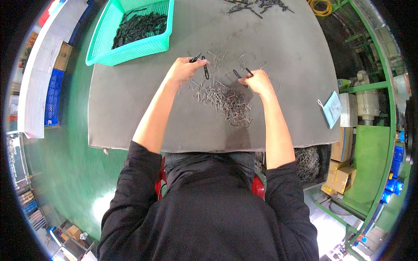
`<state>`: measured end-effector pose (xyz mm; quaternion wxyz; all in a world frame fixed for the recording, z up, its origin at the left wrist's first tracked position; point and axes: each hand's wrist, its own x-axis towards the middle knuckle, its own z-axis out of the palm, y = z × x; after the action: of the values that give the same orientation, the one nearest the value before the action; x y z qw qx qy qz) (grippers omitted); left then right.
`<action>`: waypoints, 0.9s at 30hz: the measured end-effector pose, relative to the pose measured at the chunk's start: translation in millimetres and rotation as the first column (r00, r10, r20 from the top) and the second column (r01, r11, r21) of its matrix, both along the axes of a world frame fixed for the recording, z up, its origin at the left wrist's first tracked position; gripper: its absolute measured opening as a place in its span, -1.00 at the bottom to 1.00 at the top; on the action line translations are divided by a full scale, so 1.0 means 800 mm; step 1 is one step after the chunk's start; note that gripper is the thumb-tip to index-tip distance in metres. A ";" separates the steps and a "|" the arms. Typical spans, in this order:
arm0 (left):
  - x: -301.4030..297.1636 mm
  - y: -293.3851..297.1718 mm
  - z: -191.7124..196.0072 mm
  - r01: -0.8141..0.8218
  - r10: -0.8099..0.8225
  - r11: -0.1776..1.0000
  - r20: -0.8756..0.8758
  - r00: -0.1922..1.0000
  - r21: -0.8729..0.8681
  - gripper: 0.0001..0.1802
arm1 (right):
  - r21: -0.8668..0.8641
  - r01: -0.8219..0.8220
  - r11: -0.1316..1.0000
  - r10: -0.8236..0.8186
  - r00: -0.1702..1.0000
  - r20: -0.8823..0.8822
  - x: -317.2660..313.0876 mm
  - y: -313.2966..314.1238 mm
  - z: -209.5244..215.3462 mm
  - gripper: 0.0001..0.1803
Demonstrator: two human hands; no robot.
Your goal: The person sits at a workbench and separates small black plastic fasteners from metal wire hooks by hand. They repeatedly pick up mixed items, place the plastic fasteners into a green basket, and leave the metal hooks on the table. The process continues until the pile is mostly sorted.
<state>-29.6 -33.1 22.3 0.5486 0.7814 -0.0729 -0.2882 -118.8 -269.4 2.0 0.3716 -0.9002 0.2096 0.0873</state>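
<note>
Left hand [182, 70]: closed, small black slotted pieces [206, 72] pinched between thumb and fingers. One is hung below the fingertips, others are kept nearer the palm; exact count can't be told. Right hand [260, 81]: also closed, with dark slim pieces [236, 74] gripped, one stuck out to the left of the thumb, another angled up above the fingers. Whether anything else is pinched there can't be made out. Hands are held apart over the table [124, 114], roughly level with each other.

Bent metal hooks [223, 101] are heaped on the grey top, between the forearms and nearer the body than the hands. Loose ones are scattered further out, past the heap and between the hands.

Green basket [143, 51] is set at the far left corner, part-filled with black pieces [141, 28]. More black parts [257, 6] are spread at the far side, cut off by the upper picture edge. A light-blue face mask [332, 110] is laid near the right edge. Below that side, wiry metal parts [307, 164] are piled in a dark container, with cardboard boxes [341, 179] placed beside it.
</note>
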 end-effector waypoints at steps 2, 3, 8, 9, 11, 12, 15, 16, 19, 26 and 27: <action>0.010 0.004 -0.009 -0.001 -0.043 0.974 -0.192 0.981 -0.225 -0.69 | 0.274 0.036 0.961 -0.070 0.991 0.115 -0.011 -0.004 0.007 -0.63; 0.007 -0.003 -0.017 -0.117 -0.001 0.927 -0.312 0.950 -0.357 -0.71 | 0.287 0.036 0.957 -0.084 0.984 0.155 -0.009 -0.001 0.009 -0.61; -0.030 -0.060 -0.049 -0.577 -0.038 0.567 -0.718 0.695 -0.588 -0.74 | -0.004 -0.148 0.989 0.142 0.939 0.313 0.003 0.071 0.064 -0.41; -0.038 -0.068 -0.047 -0.669 -0.034 0.479 -0.773 0.633 -0.568 -0.75 | -0.074 -0.108 0.991 0.125 0.944 0.304 0.002 0.076 0.079 -0.36; -0.034 -0.071 -0.034 -0.745 -0.110 0.374 -0.824 0.556 -0.552 -0.81 | 0.028 -0.076 0.997 0.057 0.909 0.412 0.013 0.051 0.084 -0.36; -0.021 -0.055 -0.046 -0.747 -0.249 0.313 -0.810 0.531 -0.586 -0.83 | 0.068 -0.050 0.996 0.018 0.912 0.410 0.021 0.027 0.080 -0.37; 0.015 -0.028 0.032 -0.614 -0.133 0.380 -0.698 0.704 -0.692 -0.86 | -0.180 0.269 0.946 -0.136 0.835 0.533 0.039 -0.121 0.011 -0.36; 0.028 -0.008 0.065 -0.539 0.025 0.406 -0.581 0.814 -0.738 -0.86 | -0.214 0.398 0.892 -0.214 0.789 0.575 0.035 -0.169 -0.008 -0.35; 0.093 0.069 0.117 -0.356 0.500 0.725 0.094 0.861 -0.590 -0.83 | -0.342 0.594 0.728 -0.357 0.755 0.550 0.042 -0.286 -0.070 -0.36; 0.128 0.003 0.116 -0.470 -0.163 0.850 0.967 0.199 0.239 -0.73 | -0.674 0.096 0.732 0.188 0.923 0.336 0.184 -0.213 -0.080 -0.33; 0.118 -0.038 0.109 -0.324 -0.089 0.926 0.946 0.313 0.194 -0.74 | -0.649 0.046 0.759 0.258 0.894 0.365 0.204 -0.181 -0.080 -0.34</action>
<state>65.2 -63.6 109.5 0.2741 0.8882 -0.2671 0.2542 44.6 -414.1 -62.0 0.0723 -0.9789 0.0859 -0.1705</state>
